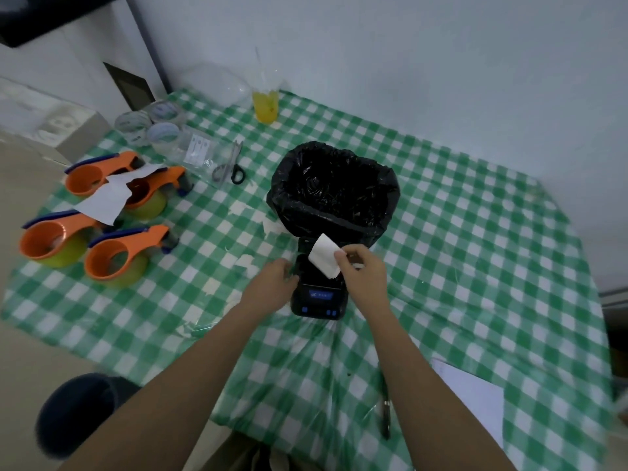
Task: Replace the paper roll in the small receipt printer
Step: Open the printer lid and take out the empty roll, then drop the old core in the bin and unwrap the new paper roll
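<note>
Steadying the small black printer (318, 294) near the table's (475, 232) middle, left hand (272, 283) curled against its left side, right hand (363, 270) pinching the white paper strip (323, 255) above it, black-lined bin (334, 195) just beyond

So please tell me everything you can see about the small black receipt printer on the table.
The receipt printer is a small black box, plastic by its look, standing on the green checked tablecloth just in front of the bin with a black bag. Its near face shows a lit blue display and blue buttons below. Its top seems open, though that part is dark. A white paper strip rises from it, pinched by the right hand. The left hand steadies its left side.
</note>
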`<state>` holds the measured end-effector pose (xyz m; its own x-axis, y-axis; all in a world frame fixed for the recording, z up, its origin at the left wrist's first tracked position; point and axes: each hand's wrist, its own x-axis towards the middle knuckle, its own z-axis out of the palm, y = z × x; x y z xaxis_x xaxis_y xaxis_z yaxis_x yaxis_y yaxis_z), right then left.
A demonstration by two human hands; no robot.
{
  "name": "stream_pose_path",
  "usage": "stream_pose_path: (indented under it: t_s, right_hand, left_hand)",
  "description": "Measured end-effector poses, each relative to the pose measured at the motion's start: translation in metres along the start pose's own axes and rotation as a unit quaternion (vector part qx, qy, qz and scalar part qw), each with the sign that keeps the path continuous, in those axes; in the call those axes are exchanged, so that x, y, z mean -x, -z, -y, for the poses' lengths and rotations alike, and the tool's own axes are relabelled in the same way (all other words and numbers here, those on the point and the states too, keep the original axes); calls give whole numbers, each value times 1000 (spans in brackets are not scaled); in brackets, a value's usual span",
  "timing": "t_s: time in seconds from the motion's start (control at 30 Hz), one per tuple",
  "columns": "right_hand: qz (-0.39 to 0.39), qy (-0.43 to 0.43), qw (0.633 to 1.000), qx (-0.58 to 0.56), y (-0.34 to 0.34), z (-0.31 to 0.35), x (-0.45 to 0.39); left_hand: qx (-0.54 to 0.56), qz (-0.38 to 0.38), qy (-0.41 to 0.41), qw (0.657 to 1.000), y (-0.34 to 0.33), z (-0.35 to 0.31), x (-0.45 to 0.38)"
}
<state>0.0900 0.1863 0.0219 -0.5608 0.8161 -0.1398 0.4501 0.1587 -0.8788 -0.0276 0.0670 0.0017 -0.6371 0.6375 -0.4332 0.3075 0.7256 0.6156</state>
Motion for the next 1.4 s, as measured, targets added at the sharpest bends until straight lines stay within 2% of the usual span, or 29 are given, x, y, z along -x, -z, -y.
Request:
stream_pose_path:
  t_s: [0.1, 0.2, 0.27, 0.37, 0.43, 0.5, 0.6, 0.77, 0.9, 0.97, 1.07, 1.17, 1.23, 1.3, 1.4]
  right_hand:
    - [-56, 11, 993, -103, 15, 33, -6]
    - [-96, 39, 982, -159, 24, 63, -22]
    - [-114, 56, 978, -165, 26, 80, -37]
    - [-124, 74, 983, -113, 21, 94, -62]
    - [-78, 48, 995, -44, 14, 88, -78]
    - [16, -2, 1000, 12, 6, 76, -84]
    - [101, -11, 995, 20, -5, 58, -68]
    - [127, 58, 988, 60, -30, 32, -7]
    - [137, 89, 978, 128, -43, 15, 23]
    - [156, 75, 974, 147, -47, 10, 32]
    - [171, 60, 970, 164, -49, 4, 40]
    - [166, 62, 969, 171, -49, 3, 43]
    - [160, 61, 972, 157, -48, 3, 44]
    - [153, 38, 981, 111, -46, 6, 44]
    - [155, -50, 987, -17, -38, 22, 44]
  left_hand:
    - [19, -21, -17, 999, 12, -7, -5]
    - [10, -40, -32, 999, 25, -15, -8]
    - [4, -53, -53, 997, 32, -21, -10]
    - [12, -67, -66, 995, 42, -25, -11]
    - [17, -72, -70, 995, 45, -21, -12]
    - [17, -74, -61, 995, 47, -12, -12]
    - [4, -64, -37, 997, 48, 5, -7]
    - [-155, 47, -4, 987, 50, 46, 8]
    - [-194, 127, 0, 973, 44, 68, 23]
    - [-243, 144, -7, 959, 41, 73, 26]
    - [-272, 125, -19, 954, 38, 78, 26]
    - [-218, 104, -31, 970, 39, 83, 28]
    - [-125, 72, -42, 989, 42, 84, 30]
    - [5, 31, -59, 998, 48, 76, 35]
    - [151, 7, -102, 983, 57, 52, 46]
